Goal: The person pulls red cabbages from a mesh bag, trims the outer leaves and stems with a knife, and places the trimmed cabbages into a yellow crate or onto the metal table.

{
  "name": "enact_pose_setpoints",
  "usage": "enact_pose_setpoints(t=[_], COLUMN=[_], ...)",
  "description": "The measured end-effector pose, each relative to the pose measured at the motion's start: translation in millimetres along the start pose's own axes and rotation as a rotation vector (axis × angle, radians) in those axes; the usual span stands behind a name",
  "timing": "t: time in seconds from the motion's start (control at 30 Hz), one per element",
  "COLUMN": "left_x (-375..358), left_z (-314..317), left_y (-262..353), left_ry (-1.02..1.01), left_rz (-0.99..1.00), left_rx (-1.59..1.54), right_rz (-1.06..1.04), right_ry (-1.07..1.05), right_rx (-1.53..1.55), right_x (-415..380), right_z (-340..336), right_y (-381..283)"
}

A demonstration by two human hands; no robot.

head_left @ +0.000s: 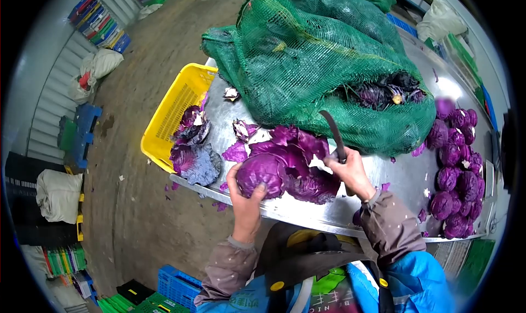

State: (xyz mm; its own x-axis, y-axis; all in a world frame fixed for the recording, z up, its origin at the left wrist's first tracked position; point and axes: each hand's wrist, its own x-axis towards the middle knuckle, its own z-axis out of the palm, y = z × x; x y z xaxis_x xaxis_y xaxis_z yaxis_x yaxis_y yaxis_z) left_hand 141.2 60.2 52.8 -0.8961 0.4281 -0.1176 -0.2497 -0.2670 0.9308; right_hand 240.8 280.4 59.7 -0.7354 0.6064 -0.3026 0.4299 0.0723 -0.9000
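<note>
A round purple cabbage point(261, 174) is gripped by my left hand point(246, 203), thumb on its front and fingers along its left side, at the table's near edge. My right hand point(352, 173) is closed round the handle of a knife point(333, 129), whose curved dark blade points up and away. Loose purple outer leaves point(293, 148) lie between my hands and touch the cabbage. Just beyond them a green mesh sack point(323, 55) lies on the metal table, with dark cabbages point(383, 94) showing through its opening.
A yellow crate point(172, 116) stands at the table's left edge, with leaves point(197, 162) beside it. Many trimmed cabbages point(457, 173) are piled on the right of the metal table point(392, 217). Blue point(178, 285) and green crates point(159, 303) are on the floor below.
</note>
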Motion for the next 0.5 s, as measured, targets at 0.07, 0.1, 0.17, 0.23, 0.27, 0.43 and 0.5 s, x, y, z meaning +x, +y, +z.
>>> enact_pose_setpoints(t=[0.07, 0.1, 0.17, 0.23, 0.27, 0.43, 0.5], left_x=[1.5, 1.4, 0.6, 0.4, 0.7, -0.1, -0.7], left_z=[-1.3, -0.4, 6.6, 8.4, 8.2, 6.5, 4.8], left_y=[-0.5, -1.3, -0.6, -2.3, -1.7, -4.2, -2.9], left_ry=[0.034, 0.025, 0.015, 0.026, 0.029, 0.047, 0.018], left_rz=[-0.011, -0.014, 0.008, 0.024, 0.023, 0.019, -0.038], left_rx=[-0.053, -0.052, -0.041, -0.034, -0.034, -0.008, -0.088], right_rz=[-0.209, -0.232, -0.322, -0.325, -0.307, -0.099, -0.026], right_ry=[-0.044, -0.111, -0.207, -0.175, -0.169, -0.114, -0.094], right_rx=[0.043, -0.031, -0.286, -0.21, -0.099, -0.026, -0.017], right_x=[-15.7, -27.2, -36.6, -36.4, -36.0, -20.3, -10.0], right_z=[24.7, 33.2, 43.3, 47.8, 47.6, 39.8, 35.6], right_y=[-13.1, -29.5, -47.0, -46.1, -47.7, -24.6, -13.3])
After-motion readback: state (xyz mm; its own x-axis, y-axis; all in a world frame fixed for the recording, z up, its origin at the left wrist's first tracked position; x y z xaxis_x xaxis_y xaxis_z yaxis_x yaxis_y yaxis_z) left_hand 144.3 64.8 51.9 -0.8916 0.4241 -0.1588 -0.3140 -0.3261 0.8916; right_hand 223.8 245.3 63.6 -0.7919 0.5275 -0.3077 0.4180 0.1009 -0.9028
